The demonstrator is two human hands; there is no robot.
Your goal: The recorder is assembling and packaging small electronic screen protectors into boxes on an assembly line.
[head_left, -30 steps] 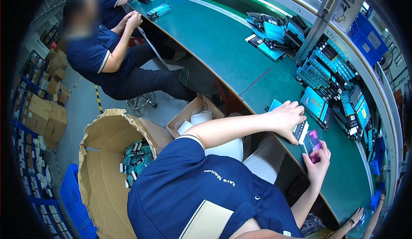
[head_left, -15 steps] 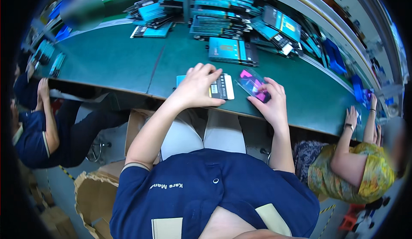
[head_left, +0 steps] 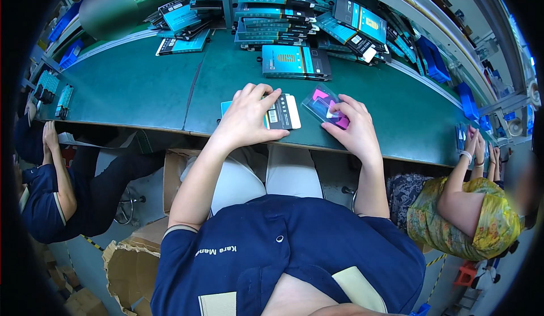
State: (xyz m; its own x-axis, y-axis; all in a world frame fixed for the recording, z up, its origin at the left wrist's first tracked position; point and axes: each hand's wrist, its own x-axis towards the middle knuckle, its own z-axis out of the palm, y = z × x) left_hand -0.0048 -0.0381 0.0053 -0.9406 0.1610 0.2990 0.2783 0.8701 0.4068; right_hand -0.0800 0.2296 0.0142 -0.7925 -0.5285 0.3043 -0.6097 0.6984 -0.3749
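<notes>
A flat teal and black cardboard box (head_left: 277, 115) lies on the green table in front of me, its white end flap (head_left: 293, 111) sticking out on the right. My left hand (head_left: 245, 117) spans it from above, thumb on the near edge and fingers on the far edge, hiding its middle. To the right, my right hand (head_left: 358, 128) grips a clear plastic tray (head_left: 313, 108) with bright pink pieces in it. Thumb and fingers close on the tray's right end, which they partly cover. The tray's left corner is just beside the box's flapped end.
Beyond my hands sits a short stack of teal boxes (head_left: 289, 61), with a tall stack (head_left: 272, 18) behind it. More boxes lie in loose piles (head_left: 354, 30) at both sides. Blue bins (head_left: 433, 61) line the right shelf. People work at left and right.
The view has shifted slightly, and the tray in my right hand is a little closer to the box. My left hand keeps its grip. The person at right has brought their hands together.
</notes>
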